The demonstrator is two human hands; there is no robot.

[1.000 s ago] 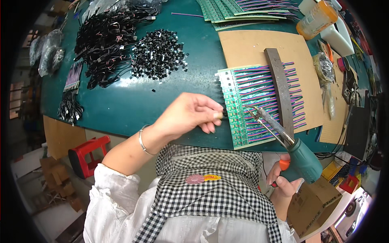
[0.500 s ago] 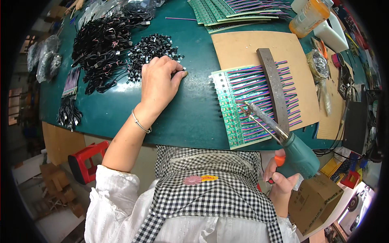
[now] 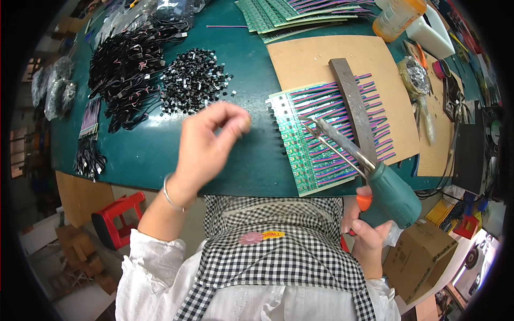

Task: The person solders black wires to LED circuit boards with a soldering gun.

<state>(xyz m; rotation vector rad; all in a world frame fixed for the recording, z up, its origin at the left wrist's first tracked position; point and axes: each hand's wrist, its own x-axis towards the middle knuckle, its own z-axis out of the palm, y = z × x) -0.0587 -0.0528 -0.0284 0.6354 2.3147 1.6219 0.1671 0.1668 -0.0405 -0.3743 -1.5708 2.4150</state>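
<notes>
My left hand [image 3: 206,142] is over the green table, thumb and forefinger pinched together; whatever they hold is hidden or too small to make out. Just beyond it spreads a heap of tiny black connectors [image 3: 193,80]. My right hand [image 3: 369,230] grips a green soldering gun [image 3: 393,195] with an orange trigger. The gun's metal tip reaches over a green circuit board panel [image 3: 294,144] with rows of small parts and pink-and-blue wires [image 3: 326,115]. A dark metal bar [image 3: 350,101] lies across those wires.
Cardboard [image 3: 300,59] lies under the panel. More wired boards [image 3: 284,16] are stacked at the back. Black cables [image 3: 126,69] pile up at the left. An orange-labelled bottle [image 3: 399,21] and a solder spool [image 3: 441,69] stand at the right. Below are a red stool [image 3: 115,219] and carton [image 3: 420,265].
My left hand has drawn back from the connector heap, toward me and down. My right hand keeps hold of the soldering gun, nearly still. The whole view has shifted slightly.
</notes>
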